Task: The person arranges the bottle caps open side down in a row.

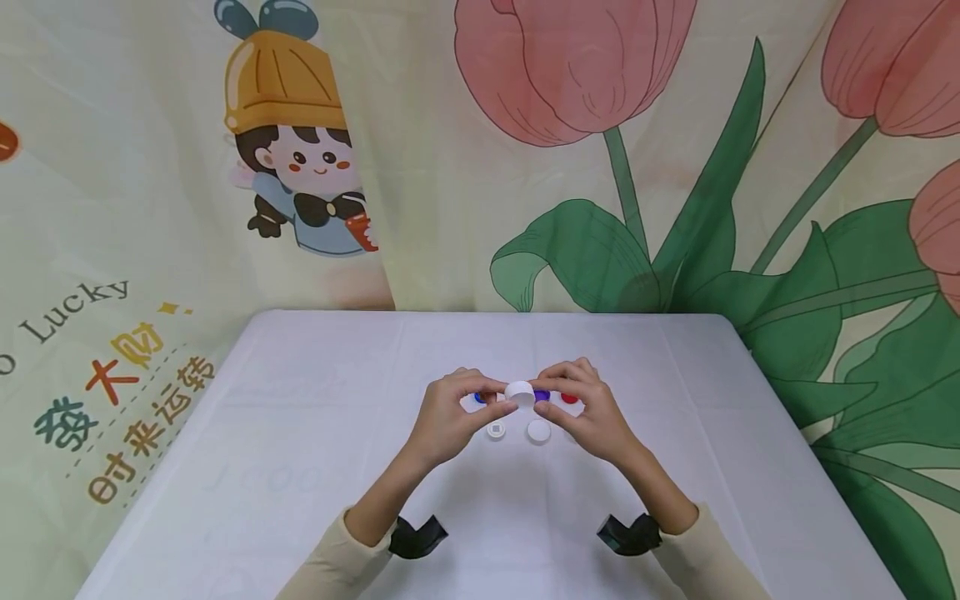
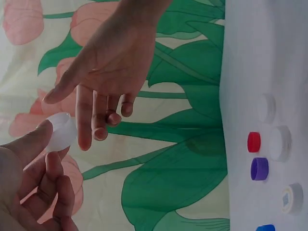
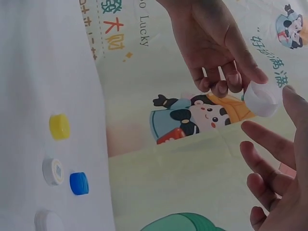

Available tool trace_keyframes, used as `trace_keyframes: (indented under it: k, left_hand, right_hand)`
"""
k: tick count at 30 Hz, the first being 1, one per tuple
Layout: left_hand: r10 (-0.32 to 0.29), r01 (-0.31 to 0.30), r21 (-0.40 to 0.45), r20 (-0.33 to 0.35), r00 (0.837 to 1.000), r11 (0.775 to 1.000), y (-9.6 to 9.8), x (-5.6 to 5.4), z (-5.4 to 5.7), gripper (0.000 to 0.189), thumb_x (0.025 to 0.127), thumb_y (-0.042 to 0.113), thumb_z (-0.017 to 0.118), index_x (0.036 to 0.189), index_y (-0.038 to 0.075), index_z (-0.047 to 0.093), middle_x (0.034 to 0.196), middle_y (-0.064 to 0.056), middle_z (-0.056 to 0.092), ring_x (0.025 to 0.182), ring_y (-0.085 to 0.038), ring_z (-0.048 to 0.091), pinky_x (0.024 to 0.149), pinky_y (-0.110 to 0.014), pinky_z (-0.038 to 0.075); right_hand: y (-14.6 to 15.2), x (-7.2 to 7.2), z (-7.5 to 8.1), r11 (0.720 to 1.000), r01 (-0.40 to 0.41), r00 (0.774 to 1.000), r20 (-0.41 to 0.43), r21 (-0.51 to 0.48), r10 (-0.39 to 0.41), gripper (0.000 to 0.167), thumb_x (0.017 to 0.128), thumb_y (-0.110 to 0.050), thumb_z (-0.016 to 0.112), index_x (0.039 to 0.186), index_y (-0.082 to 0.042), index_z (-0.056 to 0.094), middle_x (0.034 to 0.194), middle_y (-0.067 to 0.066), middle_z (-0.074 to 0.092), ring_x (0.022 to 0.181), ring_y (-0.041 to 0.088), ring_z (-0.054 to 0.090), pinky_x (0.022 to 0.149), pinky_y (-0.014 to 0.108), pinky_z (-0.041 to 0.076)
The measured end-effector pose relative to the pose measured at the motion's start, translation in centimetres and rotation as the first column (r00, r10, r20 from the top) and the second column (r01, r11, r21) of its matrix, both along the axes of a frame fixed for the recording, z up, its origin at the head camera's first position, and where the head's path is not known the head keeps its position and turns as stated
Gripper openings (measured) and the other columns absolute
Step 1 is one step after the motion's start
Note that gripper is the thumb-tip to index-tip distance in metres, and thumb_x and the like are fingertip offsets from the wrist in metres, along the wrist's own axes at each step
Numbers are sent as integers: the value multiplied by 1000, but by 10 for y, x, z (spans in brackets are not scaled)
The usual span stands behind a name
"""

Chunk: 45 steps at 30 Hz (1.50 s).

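A white bottle cap (image 1: 519,392) is held up over the table between the two hands. My left hand (image 1: 448,417) pinches its left side between thumb and fingers. In the left wrist view the translucent-looking cap (image 2: 61,132) has the left thumb across its near side. On the other side of the cap is my right hand (image 1: 592,412), thumb and index finger spread apart around it. The right wrist view shows the right hand's fingers (image 3: 269,142) loosely extended, with a gap between them and the cap (image 3: 261,100).
Several caps lie on the white table (image 1: 315,467) beneath the hands: purple (image 2: 259,169), red (image 2: 253,142), blue (image 3: 79,183), yellow (image 3: 59,126), plain white (image 1: 538,431) and a white one with a printed square (image 1: 496,429). A patterned curtain (image 1: 435,208) hangs behind the table.
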<state>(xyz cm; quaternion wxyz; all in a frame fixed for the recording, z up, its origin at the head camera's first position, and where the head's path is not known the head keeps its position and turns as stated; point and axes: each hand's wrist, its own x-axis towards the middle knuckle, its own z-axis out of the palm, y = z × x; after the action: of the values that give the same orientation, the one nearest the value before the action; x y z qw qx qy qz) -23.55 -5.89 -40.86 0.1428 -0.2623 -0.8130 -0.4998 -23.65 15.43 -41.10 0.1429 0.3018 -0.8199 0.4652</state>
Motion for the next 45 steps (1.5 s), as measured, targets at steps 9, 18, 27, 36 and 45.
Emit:
trace_keyframes:
  k: [9,18,27,36,45]
  left_hand:
    - [-5,-69,-134,-486,874,989,-2,-2,2,24,74,30,77,93,15,75,69,8,59,81,-12,48,75,-37,30]
    - [-25,-150,-220,-635,772,964,-2,-2,4,27,78,35,72,97,17,74,75,6,63,87,-17,50,77,-42,31]
    - [-30,-130,-212,-618,785,969,-2,-3,4,26,75,32,76,96,16,74,74,5,62,86,-17,50,77,-41,31]
    - [-24,-58,-191,-400,916,980,-3,-2,3,44,68,36,81,104,14,70,83,2,61,89,-14,46,77,-36,32]
    - [17,-84,-156,-388,921,984,-4,-3,3,38,63,27,85,96,12,73,82,1,60,88,-15,46,76,-37,33]
  right_hand:
    - [-3,9,18,995,-72,988,133,-66,80,13,85,0,61,94,5,69,98,15,61,93,21,44,72,33,43]
    - [0,-8,-8,990,-96,975,191,-108,115,15,87,-5,62,98,-3,71,102,6,62,100,21,45,81,42,38]
    - [-1,-9,-10,986,-101,972,198,-129,125,16,88,-17,63,99,-10,72,100,-2,62,100,19,46,81,44,37]
    - [1,-9,-11,989,-64,978,188,-135,89,24,81,-18,71,104,-12,71,96,-3,62,89,24,47,71,39,39]
    - [-4,-3,2,992,-48,986,151,-121,66,30,75,-2,74,104,-4,69,93,2,63,84,18,45,65,34,35]
